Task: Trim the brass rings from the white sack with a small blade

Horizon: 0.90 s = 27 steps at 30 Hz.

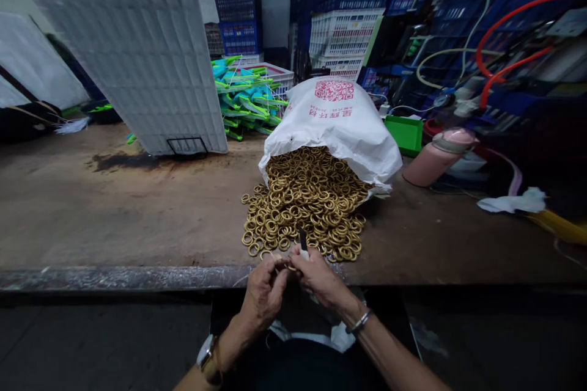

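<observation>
A white sack (337,119) lies on its side on the brown workbench (114,214), spilling a heap of brass rings (305,201) toward me. My left hand (265,293) and my right hand (316,275) meet at the bench's front edge, just below the heap. The left hand's fingers are pinched on a brass ring (267,255). The right hand's fingers are closed around a small dark tool with a white handle (302,241) that sticks up. A watch sits on my left wrist, a bracelet on my right.
A large white ribbed panel (137,49) leans at the back left. Green and blue plastic parts (245,101) are piled behind it. A pink bottle (435,156), a green box (406,133), hoses and stacked blue and white crates fill the right and back.
</observation>
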Available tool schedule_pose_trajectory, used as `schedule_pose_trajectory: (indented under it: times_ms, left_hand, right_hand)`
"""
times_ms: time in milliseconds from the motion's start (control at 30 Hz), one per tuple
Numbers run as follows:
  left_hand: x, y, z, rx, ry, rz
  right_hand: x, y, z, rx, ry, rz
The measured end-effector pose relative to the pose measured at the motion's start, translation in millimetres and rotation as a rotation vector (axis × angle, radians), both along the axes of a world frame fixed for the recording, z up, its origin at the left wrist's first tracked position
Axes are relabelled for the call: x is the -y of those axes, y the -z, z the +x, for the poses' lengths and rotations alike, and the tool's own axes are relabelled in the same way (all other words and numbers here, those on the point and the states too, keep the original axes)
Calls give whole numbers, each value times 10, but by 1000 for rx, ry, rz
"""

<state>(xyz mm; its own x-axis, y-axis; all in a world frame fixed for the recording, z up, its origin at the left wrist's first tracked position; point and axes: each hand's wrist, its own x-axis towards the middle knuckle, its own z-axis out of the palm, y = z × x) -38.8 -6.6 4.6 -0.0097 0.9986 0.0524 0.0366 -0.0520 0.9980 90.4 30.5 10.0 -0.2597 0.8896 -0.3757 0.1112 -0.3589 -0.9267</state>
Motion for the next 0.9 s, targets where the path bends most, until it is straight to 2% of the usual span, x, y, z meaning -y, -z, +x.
schedule_pose_trajectory:
  times_ms: [67, 167, 267, 367, 500, 667, 800, 900]
  left_hand:
    - [-2, 10, 1, -25, 7, 8]
    - [-2, 25, 11, -82, 64, 41]
    - [-9, 39, 25, -136, 122, 41]
    - [-15, 61, 34, -165, 121, 22]
    - [-12, 84, 41, -127, 117, 12]
    - [-1, 65, 42, -110, 179, 45]
    - [-10, 58, 40, -111, 167, 28]
    - [-25, 73, 32, -138, 151, 38]
  right_hand:
    - [33, 5, 5, -90, -2, -100]
    - [50, 26, 2, -144, 0, -159]
    - [41, 28, -4, -168, 17, -173]
    - [27, 6, -2, -167, 29, -185]
    - [18, 2, 24, -250, 47, -237]
    - [46, 53, 28, -347, 34, -263]
    - [76, 85, -3, -199, 49, -190]
    - [72, 90, -2, -26, 16, 77]
